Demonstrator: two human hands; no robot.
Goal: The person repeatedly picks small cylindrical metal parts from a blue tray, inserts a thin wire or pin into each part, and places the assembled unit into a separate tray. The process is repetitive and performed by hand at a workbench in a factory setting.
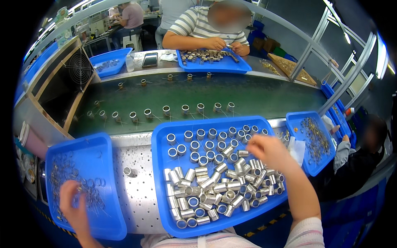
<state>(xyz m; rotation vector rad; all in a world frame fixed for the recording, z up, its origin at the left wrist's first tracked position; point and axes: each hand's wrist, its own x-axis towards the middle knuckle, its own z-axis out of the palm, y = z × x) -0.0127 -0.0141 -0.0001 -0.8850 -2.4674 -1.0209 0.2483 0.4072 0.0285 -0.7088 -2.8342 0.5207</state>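
Under strip lights, a workshop (285, 31) with grey walls and metal framing. Across the middle, a long green conveyor belt (256, 93); in front of it, a perforated metal worktop (138, 198). Beyond the belt, a co-worker (188, 25) in a striped shirt, both hands raised above a blue tray of metal pieces (242, 66). At the right edge, another person (345, 173) in dark clothing.

Nearest and largest on the worktop, a wide blue tray (159, 159) full of silver cylinders (221, 188): upright and spaced out toward the back, jumbled toward the front. To its left, a narrower blue tray (111, 206) with thin wire rings (97, 200) scattered inside; to its right, a smaller blue tray (292, 128) with a heap of small metal parts (312, 136).

Over the wide tray's far right part, the right hand (271, 152), fingers curled inward close above the cylinders; cannot tell whether clamped on one. Over the narrower tray, the left hand (74, 200), thumb and forefinger bent toward each other among the rings; cannot tell whether closed on any.

Smaller still, short cylinders with fine wires (185, 112) standing in rows along the belt, and a lone cylinder (129, 172) between the two nearest trays.
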